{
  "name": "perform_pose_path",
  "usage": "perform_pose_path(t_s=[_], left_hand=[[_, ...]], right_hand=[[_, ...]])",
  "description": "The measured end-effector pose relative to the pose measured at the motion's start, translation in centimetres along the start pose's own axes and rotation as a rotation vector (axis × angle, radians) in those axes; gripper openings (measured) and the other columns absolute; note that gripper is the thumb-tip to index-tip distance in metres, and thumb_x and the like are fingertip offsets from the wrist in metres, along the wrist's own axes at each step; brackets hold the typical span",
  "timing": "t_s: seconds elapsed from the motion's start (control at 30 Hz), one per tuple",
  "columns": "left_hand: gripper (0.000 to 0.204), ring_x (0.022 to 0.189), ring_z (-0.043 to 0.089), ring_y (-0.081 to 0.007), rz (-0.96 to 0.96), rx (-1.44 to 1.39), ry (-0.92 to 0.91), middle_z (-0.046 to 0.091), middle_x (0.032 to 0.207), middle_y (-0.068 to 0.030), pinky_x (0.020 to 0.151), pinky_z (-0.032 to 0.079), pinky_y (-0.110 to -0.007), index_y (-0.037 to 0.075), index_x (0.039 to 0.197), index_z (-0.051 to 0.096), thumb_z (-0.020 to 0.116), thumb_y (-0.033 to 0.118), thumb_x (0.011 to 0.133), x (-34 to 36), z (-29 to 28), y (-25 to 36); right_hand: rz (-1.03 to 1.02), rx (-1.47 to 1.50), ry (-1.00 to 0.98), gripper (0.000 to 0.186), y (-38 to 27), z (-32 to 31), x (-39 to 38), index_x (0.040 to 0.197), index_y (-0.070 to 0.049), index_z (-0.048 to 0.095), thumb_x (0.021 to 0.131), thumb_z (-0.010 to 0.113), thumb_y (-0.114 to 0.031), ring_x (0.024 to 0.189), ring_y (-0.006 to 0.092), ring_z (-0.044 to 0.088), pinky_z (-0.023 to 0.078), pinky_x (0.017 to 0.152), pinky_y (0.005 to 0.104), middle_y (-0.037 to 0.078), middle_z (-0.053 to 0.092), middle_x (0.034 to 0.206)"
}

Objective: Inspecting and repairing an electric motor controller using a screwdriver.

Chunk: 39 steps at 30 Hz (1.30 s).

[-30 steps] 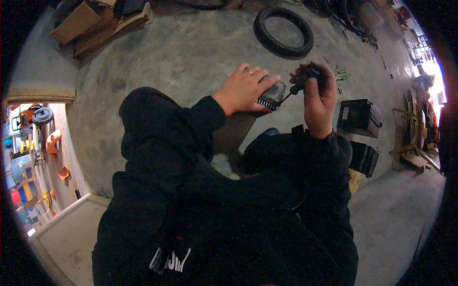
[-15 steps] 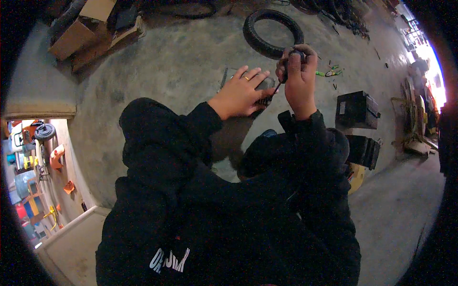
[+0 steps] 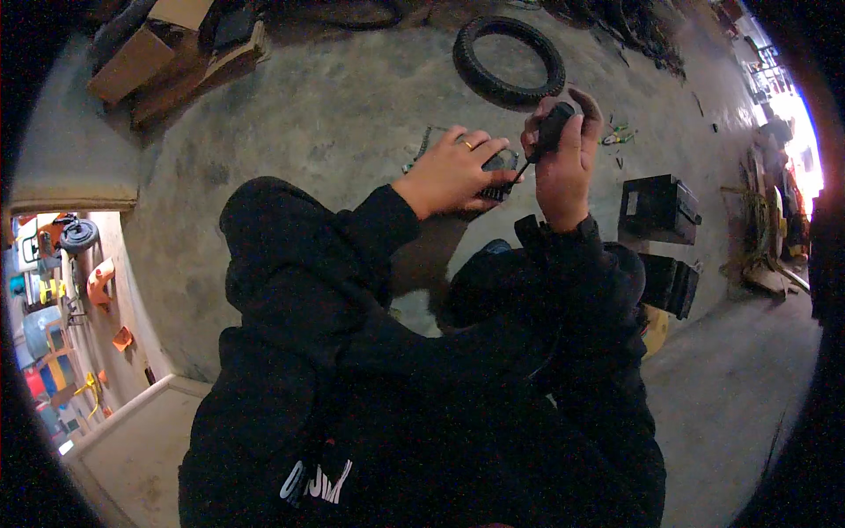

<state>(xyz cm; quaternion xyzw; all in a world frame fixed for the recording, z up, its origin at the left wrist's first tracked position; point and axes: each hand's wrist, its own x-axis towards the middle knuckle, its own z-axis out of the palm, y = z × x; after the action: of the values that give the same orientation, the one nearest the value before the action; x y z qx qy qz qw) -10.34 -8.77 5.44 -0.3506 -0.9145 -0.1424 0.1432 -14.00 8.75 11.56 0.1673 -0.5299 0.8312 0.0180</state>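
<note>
While aslant, screwdriver (image 3: 552, 129) at finned part (image 3: 502, 160).

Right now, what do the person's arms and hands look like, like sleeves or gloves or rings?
The left sleeve and right sleeve are long and black, reaching about to the wrists. The left hand wears a gold-coloured ring and no glove. The right hand is gloveless too, with no ring visible.

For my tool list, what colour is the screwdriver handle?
The handle is black, clearest in head view.

White lettering (image 3: 315, 482) on black top (image 3: 422, 396), pale label (image 3: 631, 203) on black box (image 3: 664, 220), too small to read
</note>
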Motion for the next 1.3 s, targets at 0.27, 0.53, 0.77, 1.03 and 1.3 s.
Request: perform_pose_path(t_s=[0.27, 0.53, 0.77, 1.03, 1.3], left_hand=[[0.056, 0.13, 0.052, -0.0285, -0.034, -0.029, 0.029, 0.056, 0.14, -0.0057, 0.108, 0.039, -0.049, 0.037, 0.13, 0.066, 0.078, 0.053, 0.078, -0.2, -0.2, -0.5], [0.051, 0.129, 0.052, -0.0281, -0.018, -0.034, 0.025, 0.056, 0.14, -0.0047, 0.108, 0.039, -0.049, 0.037, 0.125, 0.07, 0.078, 0.054, 0.077, -0.3, -0.4, -0.2], [0.048, 0.126, 0.054, -0.0275, 0.037, -0.011, 0.015, 0.058, 0.133, -0.0045, 0.104, 0.041, -0.048, 0.039, 0.125, 0.07, 0.076, 0.054, 0.079, -0.4, -0.1, 0.0], [0.048, 0.126, 0.054, -0.0279, 0.05, -0.035, 0.075, 0.059, 0.131, -0.0057, 0.103, 0.041, -0.048, 0.041, 0.126, 0.068, 0.075, 0.054, 0.08, -0.8, 0.3, -0.3], [0.053, 0.129, 0.053, -0.0292, -0.015, 0.008, 0.039, 0.057, 0.138, -0.0065, 0.108, 0.039, -0.049, 0.039, 0.131, 0.065, 0.075, 0.053, 0.081, -0.5, 0.2, -0.9]], right_hand=[[-0.172, -0.157, -0.138, 0.029, 0.3, -0.5, -0.1, 0.134, -0.01, 0.047, 0.108, 0.055, -0.019, 0.088, 0.0172, 0.065, 0.053, 0.073, 0.029, 0.009, 0.065, 0.107], [-0.032, -0.348, -0.074, 0.023, -1.0, 1.7, -0.1, 0.127, -0.004, 0.055, 0.107, 0.056, -0.016, 0.094, 0.019, 0.07, 0.056, 0.081, 0.0325, 0.009, 0.069, 0.103], [-0.007, -0.364, -0.039, 0.035, -0.5, 0.5, 0.0, 0.129, -0.001, 0.056, 0.11, 0.051, -0.03, 0.088, 0.0188, 0.069, 0.057, 0.079, 0.033, 0.01, 0.067, 0.103], [-0.027, -0.339, -0.196, 0.032, -0.9, 1.0, -1.1, 0.129, -0.005, 0.059, 0.11, 0.049, -0.03, 0.096, 0.0161, 0.067, 0.055, 0.085, 0.0312, 0.007, 0.068, 0.108], [-0.014, 0.009, -0.113, 0.043, -0.8, 1.0, -1.0, 0.136, -0.004, 0.047, 0.109, 0.048, -0.039, 0.086, 0.0189, 0.056, 0.048, 0.076, 0.0331, 0.01, 0.058, 0.11]])
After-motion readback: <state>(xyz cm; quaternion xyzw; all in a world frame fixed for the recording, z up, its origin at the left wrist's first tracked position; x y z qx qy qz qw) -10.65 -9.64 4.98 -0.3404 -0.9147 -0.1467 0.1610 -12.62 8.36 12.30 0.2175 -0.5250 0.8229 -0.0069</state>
